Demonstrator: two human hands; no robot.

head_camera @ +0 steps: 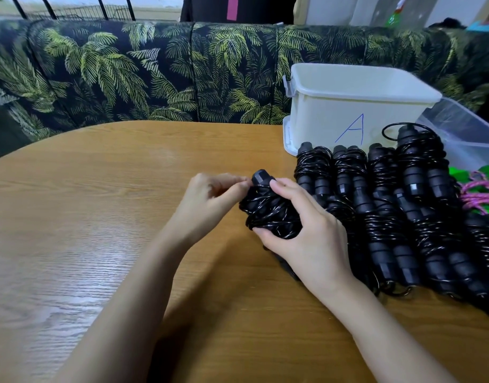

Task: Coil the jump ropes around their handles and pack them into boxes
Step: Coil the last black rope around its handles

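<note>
Right hand (pixel 307 230) grips the coiled jump rope (pixel 271 214); left hand (pixel 210 197) pinches its top.

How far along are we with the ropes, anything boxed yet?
Done: a row of coiled ropes lies on the table in front of the white box marked A. In hand: the right hand grips one wound black rope while the left hand pinches at its top. Left: no rope shows in a box; a pink rope waits at the right edge.

one head-worn view looks forward and down, close over the wooden table (pixel 99 244).
</note>
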